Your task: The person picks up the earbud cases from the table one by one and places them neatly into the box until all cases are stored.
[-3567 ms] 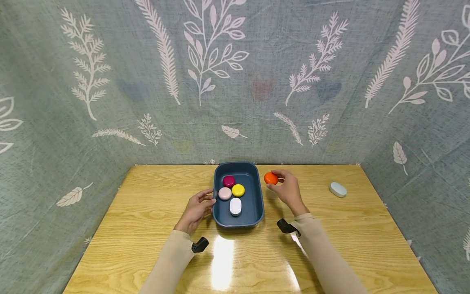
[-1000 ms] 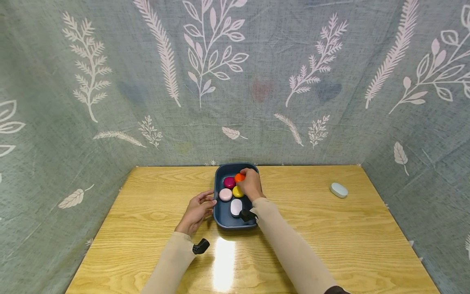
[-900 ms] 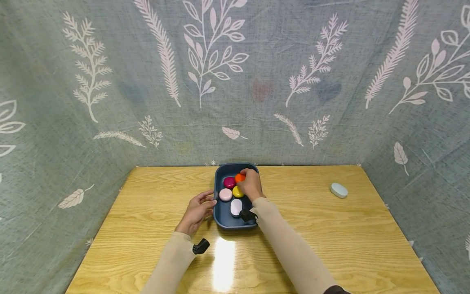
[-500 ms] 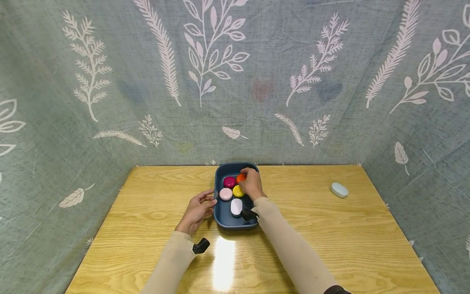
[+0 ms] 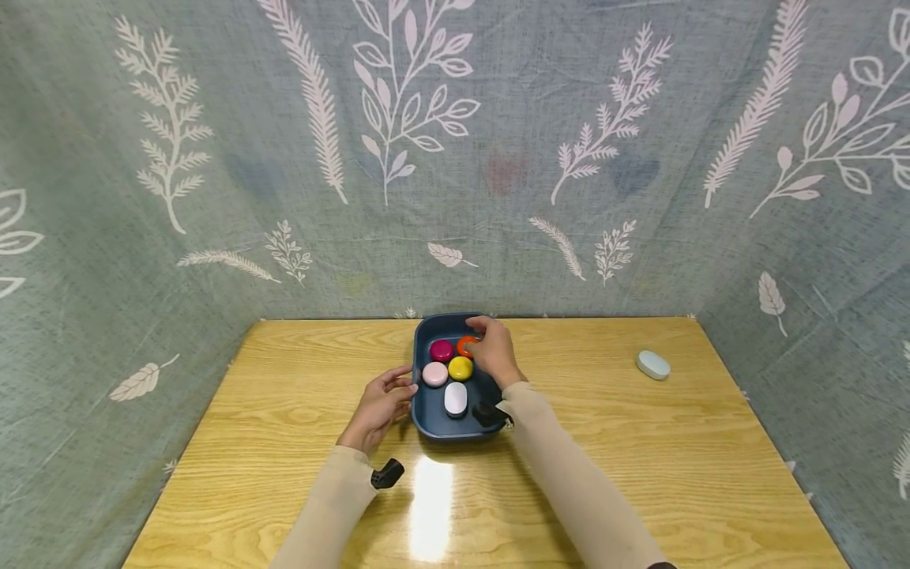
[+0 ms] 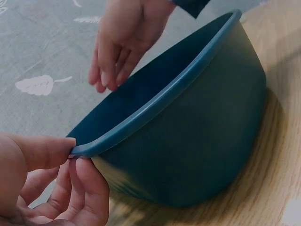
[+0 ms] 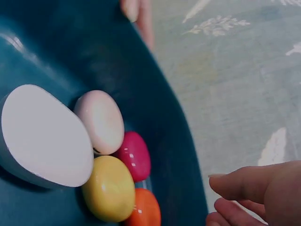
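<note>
Orange pebble (image 5: 465, 344) lies in the blue tub (image 5: 490, 391) at its far end, beside the magenta one (image 5: 441, 349). Right hand (image 5: 493, 352) hovers over it, fingers loose, seemingly letting go. Left hand (image 5: 380, 403) pinches the tub's near left rim. Next: lift that right hand clear.

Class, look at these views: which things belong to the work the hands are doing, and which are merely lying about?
In the work: blue tub; orange piece at the right hand; magenta, yellow, pink and white pieces; left hand at the rim.

Lying about: pale oval case, leaf-print cloth.
</note>
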### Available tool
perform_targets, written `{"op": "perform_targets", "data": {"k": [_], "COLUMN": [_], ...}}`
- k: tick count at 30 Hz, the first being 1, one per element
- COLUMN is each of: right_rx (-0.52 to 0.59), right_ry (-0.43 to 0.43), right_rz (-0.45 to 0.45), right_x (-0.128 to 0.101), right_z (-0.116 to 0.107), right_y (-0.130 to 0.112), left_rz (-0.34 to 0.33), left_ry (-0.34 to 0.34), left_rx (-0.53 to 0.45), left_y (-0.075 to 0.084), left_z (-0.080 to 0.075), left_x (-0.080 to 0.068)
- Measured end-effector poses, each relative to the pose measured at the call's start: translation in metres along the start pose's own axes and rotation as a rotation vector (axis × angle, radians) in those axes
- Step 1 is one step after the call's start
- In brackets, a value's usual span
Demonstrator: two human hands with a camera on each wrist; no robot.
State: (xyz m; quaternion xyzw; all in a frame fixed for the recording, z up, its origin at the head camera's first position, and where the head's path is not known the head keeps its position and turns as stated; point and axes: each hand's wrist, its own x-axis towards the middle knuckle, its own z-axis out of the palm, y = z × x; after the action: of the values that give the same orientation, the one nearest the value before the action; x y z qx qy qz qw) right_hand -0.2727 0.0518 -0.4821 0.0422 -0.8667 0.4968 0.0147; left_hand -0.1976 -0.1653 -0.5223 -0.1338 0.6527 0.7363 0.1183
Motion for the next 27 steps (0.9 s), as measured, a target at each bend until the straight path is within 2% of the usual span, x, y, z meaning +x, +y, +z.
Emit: {"op": "perform_targets", "data": {"k": [8, 17, 27], "right_rx": [0.055, 0.154, 0.174], "right_ry": [0.032, 0.079, 0.105], "right_rz": [-0.006, 0.02, 0.069], "right_x": [-0.007, -0.013, -0.02], "right_z": [-0.019, -0.047, -0.079], "right_y": [0.004, 0.021, 0.04], "left_rz": [0.006, -0.004, 0.007], "left_ry": [-0.002, 0.007, 0.004], "left_rx": [-0.007, 0.004, 0.002], "left_y": [0.0, -0.001, -0.003], "left_z": [0.001, 0.0, 0.0], "left_x": [0.0, 0.001, 0.001]}}
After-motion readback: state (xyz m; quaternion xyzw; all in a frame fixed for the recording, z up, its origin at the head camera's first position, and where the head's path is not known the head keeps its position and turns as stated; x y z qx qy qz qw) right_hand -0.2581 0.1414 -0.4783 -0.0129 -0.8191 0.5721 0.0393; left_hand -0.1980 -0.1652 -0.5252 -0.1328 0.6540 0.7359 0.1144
